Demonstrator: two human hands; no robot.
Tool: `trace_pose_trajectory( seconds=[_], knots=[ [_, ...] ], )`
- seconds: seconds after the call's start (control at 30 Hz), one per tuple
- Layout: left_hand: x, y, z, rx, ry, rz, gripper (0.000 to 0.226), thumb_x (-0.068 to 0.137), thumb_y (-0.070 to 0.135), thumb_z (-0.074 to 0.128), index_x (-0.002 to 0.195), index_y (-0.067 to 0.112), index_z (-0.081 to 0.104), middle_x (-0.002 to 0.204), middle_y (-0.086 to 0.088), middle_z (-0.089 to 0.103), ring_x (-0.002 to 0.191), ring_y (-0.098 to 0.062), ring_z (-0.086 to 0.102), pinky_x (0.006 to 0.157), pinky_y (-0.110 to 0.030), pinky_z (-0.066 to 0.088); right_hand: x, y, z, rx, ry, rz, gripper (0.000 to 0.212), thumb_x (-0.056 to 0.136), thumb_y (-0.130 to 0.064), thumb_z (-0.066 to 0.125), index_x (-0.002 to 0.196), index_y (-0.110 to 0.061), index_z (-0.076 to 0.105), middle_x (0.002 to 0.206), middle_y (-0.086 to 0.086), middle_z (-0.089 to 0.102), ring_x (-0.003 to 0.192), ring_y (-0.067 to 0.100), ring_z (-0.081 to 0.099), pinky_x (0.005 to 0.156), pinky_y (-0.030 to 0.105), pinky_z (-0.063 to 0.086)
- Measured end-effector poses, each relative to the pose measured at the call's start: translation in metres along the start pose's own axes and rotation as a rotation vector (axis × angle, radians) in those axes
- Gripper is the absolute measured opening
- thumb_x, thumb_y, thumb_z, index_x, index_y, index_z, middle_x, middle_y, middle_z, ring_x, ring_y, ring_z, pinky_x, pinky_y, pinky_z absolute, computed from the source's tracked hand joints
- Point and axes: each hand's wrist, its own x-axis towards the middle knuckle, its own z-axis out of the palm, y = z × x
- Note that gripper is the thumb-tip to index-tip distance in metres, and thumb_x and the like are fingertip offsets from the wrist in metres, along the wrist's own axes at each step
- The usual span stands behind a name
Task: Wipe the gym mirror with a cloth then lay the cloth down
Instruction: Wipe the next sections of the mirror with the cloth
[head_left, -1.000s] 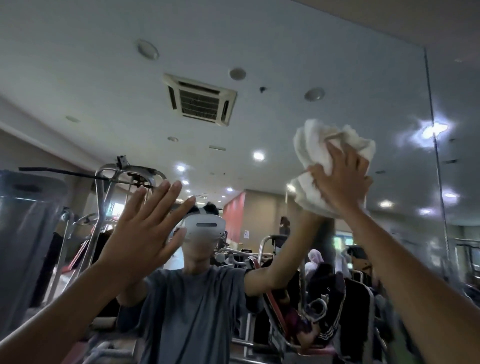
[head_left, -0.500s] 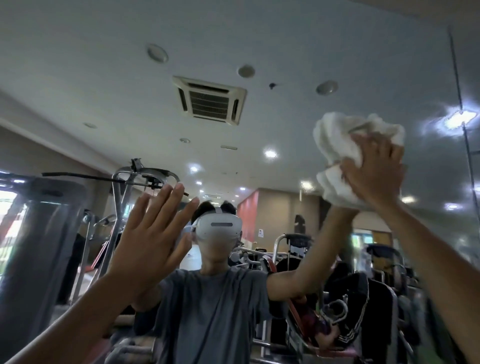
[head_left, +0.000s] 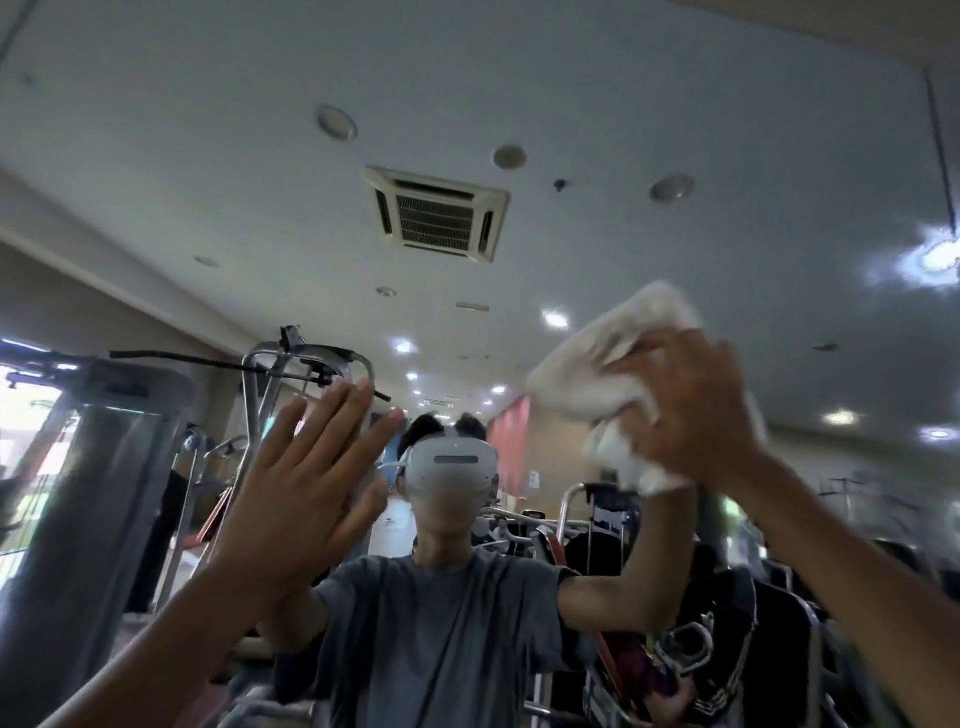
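The gym mirror (head_left: 519, 93) fills nearly the whole view and reflects the ceiling and the room. My right hand (head_left: 691, 410) presses a bunched white cloth (head_left: 592, 374) against the glass at the right, above shoulder height; the hand and cloth are blurred by motion. My left hand (head_left: 306, 488) is flat on the mirror at lower left, fingers spread and pointing up, holding nothing. The reflection of a person in a grey T-shirt (head_left: 447, 639) with a white headset (head_left: 452, 462) stands between both arms.
A vertical mirror seam (head_left: 940, 156) runs down the far right. Reflected in the glass are a grey weight machine with a pull-down bar (head_left: 291, 364) at the left, a ceiling air vent (head_left: 436, 213), and dark clothing and equipment (head_left: 727, 623) at lower right.
My right hand has swept the cloth to the right and then down and back left across the glass. My left hand stays flat on the mirror.
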Motion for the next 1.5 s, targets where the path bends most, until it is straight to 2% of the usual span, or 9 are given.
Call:
trace_pose_trajectory(
  seconds=[0.2,0.5,0.57,0.77,0.93,1.07,1.33,1.4,1.5],
  knots=[
    [0.000,0.001,0.001,-0.005,0.035,-0.001,0.058,0.101,0.041,0.035,0.153,0.017,0.040,0.163,-0.012,0.028,0.152,-0.029,0.025,0.123,-0.052,0.018,0.089,-0.028,0.010,-0.090,0.144,1.064,0.055,0.079,-0.038,0.043,0.128,-0.015,0.054,0.128,0.020,0.052,0.127,0.037,0.043,0.099,0.057,0.033],
    [0.009,-0.038,-0.016,0.002,0.014,0.133,0.052,0.093,0.042,0.047,0.138,0.020,0.062,0.152,-0.009,0.048,0.137,-0.025,0.050,0.106,-0.042,0.034,0.043,-0.071,0.013,0.057,-0.098,-0.443,0.053,0.080,-0.042,0.046,0.129,-0.027,0.053,0.132,0.009,0.049,0.121,0.029,0.046,0.091,0.045,0.037],
    [0.009,-0.061,-0.020,0.026,-0.014,0.158,0.054,0.092,0.044,0.047,0.140,0.021,0.060,0.152,-0.009,0.049,0.137,-0.027,0.051,0.105,-0.046,0.034,0.048,-0.036,0.009,0.037,-0.088,-0.261,0.053,0.076,-0.040,0.045,0.127,-0.026,0.053,0.130,0.011,0.050,0.116,0.035,0.050,0.091,0.053,0.046],
    [0.000,-0.104,-0.022,0.049,0.006,0.003,0.059,0.092,0.049,0.041,0.146,0.028,0.052,0.161,-0.009,0.035,0.148,-0.031,0.031,0.116,-0.054,0.023,0.138,-0.097,0.025,-0.044,0.116,0.951,0.053,0.079,-0.037,0.044,0.127,-0.019,0.055,0.134,0.017,0.050,0.128,0.036,0.041,0.096,0.055,0.036],
    [-0.012,-0.106,-0.019,-0.025,0.029,-0.254,0.066,0.096,0.049,0.034,0.156,0.023,0.035,0.165,-0.013,0.021,0.154,-0.025,0.012,0.124,-0.042,-0.002,0.125,-0.198,0.039,0.010,0.000,0.171,0.053,0.089,-0.039,0.039,0.138,-0.024,0.051,0.142,0.007,0.046,0.131,0.027,0.039,0.095,0.048,0.037],
    [-0.018,-0.111,-0.020,-0.016,0.001,-0.272,0.073,0.097,0.049,0.031,0.158,0.010,0.026,0.165,-0.018,0.018,0.154,-0.028,0.010,0.125,-0.042,0.000,0.102,-0.152,0.028,0.043,-0.150,-0.342,0.058,0.082,-0.041,0.043,0.139,-0.027,0.049,0.139,0.013,0.052,0.127,0.031,0.049,0.091,0.049,0.041],
    [-0.043,-0.176,-0.031,0.020,0.026,0.100,0.065,0.094,0.043,0.047,0.149,0.008,0.047,0.158,-0.012,0.038,0.145,-0.025,0.039,0.110,-0.045,0.038,0.163,-0.151,0.032,-0.080,0.076,0.844,0.056,0.079,-0.033,0.041,0.132,-0.023,0.053,0.137,0.016,0.048,0.127,0.036,0.040,0.096,0.055,0.035],
    [-0.051,-0.188,-0.027,-0.022,0.055,0.151,0.064,0.094,0.040,0.048,0.149,0.009,0.045,0.159,-0.011,0.037,0.146,-0.025,0.037,0.112,-0.045,0.037,0.178,-0.195,0.037,-0.064,0.077,0.753,0.055,0.080,-0.033,0.046,0.135,-0.024,0.050,0.137,0.015,0.047,0.127,0.035,0.040,0.094,0.054,0.035],
    [-0.057,-0.190,-0.024,-0.059,0.081,0.161,0.062,0.095,0.039,0.046,0.151,0.010,0.043,0.160,-0.011,0.035,0.149,-0.025,0.033,0.117,-0.048,0.031,0.161,-0.240,0.047,-0.018,-0.002,0.144,0.059,0.084,-0.039,0.041,0.141,-0.028,0.048,0.138,0.009,0.048,0.124,0.029,0.043,0.092,0.048,0.038]
  ],
)
